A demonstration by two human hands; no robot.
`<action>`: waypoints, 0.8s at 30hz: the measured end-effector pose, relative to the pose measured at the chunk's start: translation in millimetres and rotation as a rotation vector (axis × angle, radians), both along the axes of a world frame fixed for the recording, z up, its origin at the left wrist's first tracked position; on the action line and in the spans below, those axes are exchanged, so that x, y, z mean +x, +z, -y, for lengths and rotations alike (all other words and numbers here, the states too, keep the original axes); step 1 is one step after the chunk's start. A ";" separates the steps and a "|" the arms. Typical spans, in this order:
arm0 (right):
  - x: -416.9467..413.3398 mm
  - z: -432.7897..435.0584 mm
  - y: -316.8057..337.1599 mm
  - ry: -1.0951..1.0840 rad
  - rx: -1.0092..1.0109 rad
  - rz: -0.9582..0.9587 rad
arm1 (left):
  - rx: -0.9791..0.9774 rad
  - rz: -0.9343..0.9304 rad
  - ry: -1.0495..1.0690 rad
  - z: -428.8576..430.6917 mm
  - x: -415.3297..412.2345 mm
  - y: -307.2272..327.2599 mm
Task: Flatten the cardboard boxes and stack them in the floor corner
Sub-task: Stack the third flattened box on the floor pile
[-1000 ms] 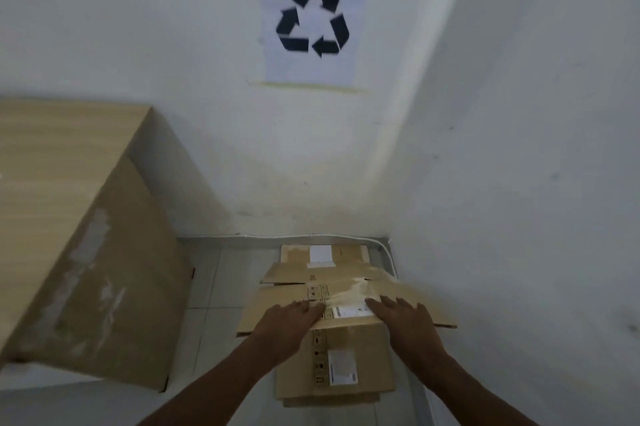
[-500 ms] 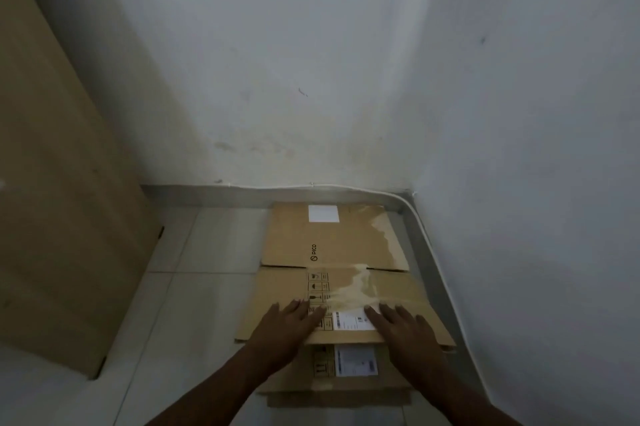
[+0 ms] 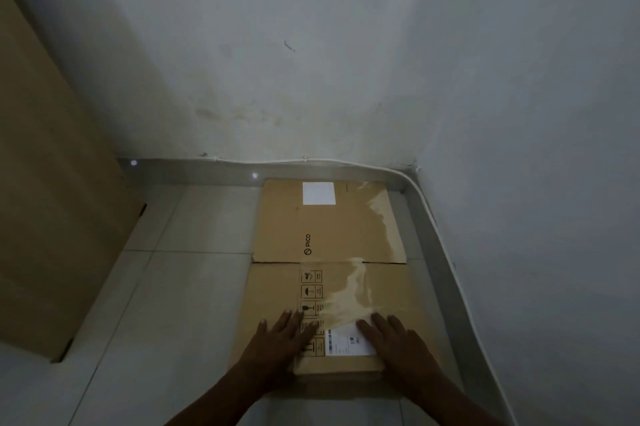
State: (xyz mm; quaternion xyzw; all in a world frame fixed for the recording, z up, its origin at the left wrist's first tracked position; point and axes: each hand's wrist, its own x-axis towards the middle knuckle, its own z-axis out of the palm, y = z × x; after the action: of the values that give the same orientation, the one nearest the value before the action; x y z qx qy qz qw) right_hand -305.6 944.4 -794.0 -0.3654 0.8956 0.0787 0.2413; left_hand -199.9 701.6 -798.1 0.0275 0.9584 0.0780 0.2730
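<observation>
A flattened brown cardboard box (image 3: 329, 228) lies flat on the tiled floor in the corner, its far edge near the back wall. It carries a white label at the far end, printed handling symbols and shiny clear tape. Under its near end the edge of another flat cardboard sheet (image 3: 339, 377) shows. My left hand (image 3: 280, 346) rests palm down on the near part of the top box, fingers spread. My right hand (image 3: 398, 342) presses flat beside it, partly over a white shipping label (image 3: 343, 342). Neither hand grips anything.
A wooden cabinet (image 3: 52, 217) stands at the left, close to the floor stack. White walls meet in the corner at right. A white cable (image 3: 433, 217) runs along the grey skirting behind and to the right of the cardboard. Grey floor tiles (image 3: 180, 287) lie between cabinet and boxes.
The view tilted down toward the floor and closer. The raised cardboard flaps were pressed down, and the top box now lies flat. Both hands stayed palm down on its near end.
</observation>
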 end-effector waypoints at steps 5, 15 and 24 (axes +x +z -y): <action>-1.8 0.0 -18.2 -0.030 0.017 0.037 | 0.014 0.035 0.039 -3.9 2.0 -20.2; -3.0 3.7 -49.6 -0.095 0.047 0.117 | 0.007 0.083 0.142 -13.5 -2.8 -49.3; -13.3 9.1 -45.7 -0.145 0.075 0.240 | 0.068 0.143 0.112 -6.0 -8.8 -36.3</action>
State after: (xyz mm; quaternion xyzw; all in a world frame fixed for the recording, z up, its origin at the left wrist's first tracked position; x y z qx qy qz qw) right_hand -318.9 935.3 -839.7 -0.2972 0.8808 0.0505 0.3651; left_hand -208.7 707.7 -834.4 -0.0222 0.9334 0.1275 0.3347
